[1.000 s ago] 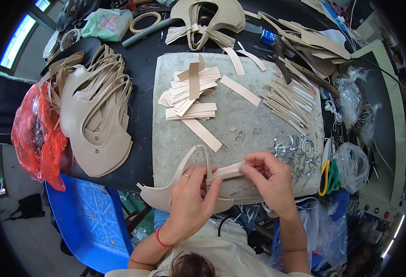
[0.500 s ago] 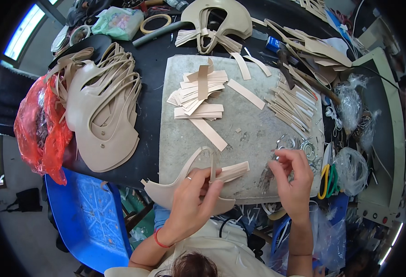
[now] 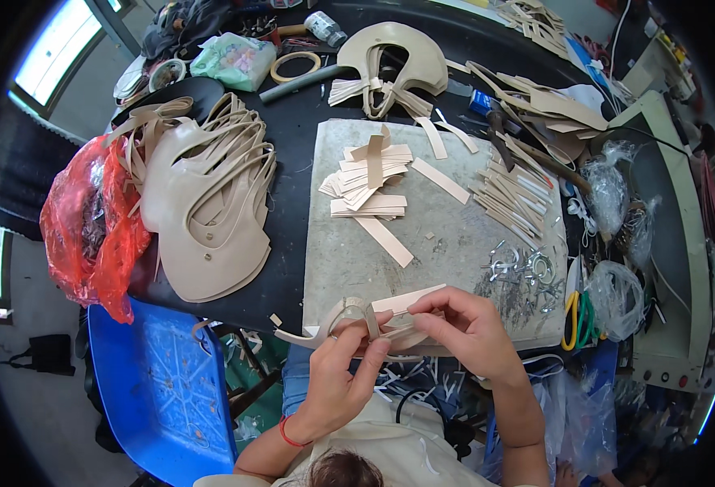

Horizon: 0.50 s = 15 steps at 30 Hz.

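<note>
My left hand (image 3: 343, 380) is closed around a beige leather piece (image 3: 292, 340), its thumb and fingers pinching the narrow loop that stands up from it. The piece tilts over the front edge of the grey board (image 3: 447, 252). My right hand (image 3: 475, 329) has come up beside it, thumb and index finger pinched together; whatever sits between the fingertips is too small to make out. Just behind the fingers lie pale leather strips (image 3: 410, 299). Silvery metal rings and buckles (image 3: 528, 266) are scattered on the board's right side.
A stack of beige leather panels (image 3: 211, 264) sits left, next to a red plastic bag (image 3: 97, 219). More strips (image 3: 373, 178) are piled on the board, with thin sticks (image 3: 507, 199) to their right. Yellow-handled scissors (image 3: 570, 321) lie at the right edge; a blue tray (image 3: 162, 390) stands below left.
My right hand has moved left from beside the metal rings to the leather piece in my left hand. The leather piece has tipped and turned. The whole view has shifted slightly.
</note>
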Tool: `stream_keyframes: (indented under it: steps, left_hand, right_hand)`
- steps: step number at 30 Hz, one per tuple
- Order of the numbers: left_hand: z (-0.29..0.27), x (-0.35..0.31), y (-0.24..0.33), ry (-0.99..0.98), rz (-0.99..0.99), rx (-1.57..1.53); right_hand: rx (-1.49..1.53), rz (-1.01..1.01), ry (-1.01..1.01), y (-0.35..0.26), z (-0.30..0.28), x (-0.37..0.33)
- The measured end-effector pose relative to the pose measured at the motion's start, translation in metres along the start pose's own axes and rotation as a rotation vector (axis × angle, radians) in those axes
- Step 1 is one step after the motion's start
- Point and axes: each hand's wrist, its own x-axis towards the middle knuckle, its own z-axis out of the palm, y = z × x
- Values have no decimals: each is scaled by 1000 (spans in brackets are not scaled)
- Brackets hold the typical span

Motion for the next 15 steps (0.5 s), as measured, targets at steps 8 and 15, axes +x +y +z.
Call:
stream_keyframes:
  steps: [8,15]
  left_hand:
    - [-2,-5,5,38,-10,125]
    - [-43,-4,34,434,62,37]
  right_hand:
    - [396,-4,195,16,3,4]
    - [-114,-306,635,38,15,5]
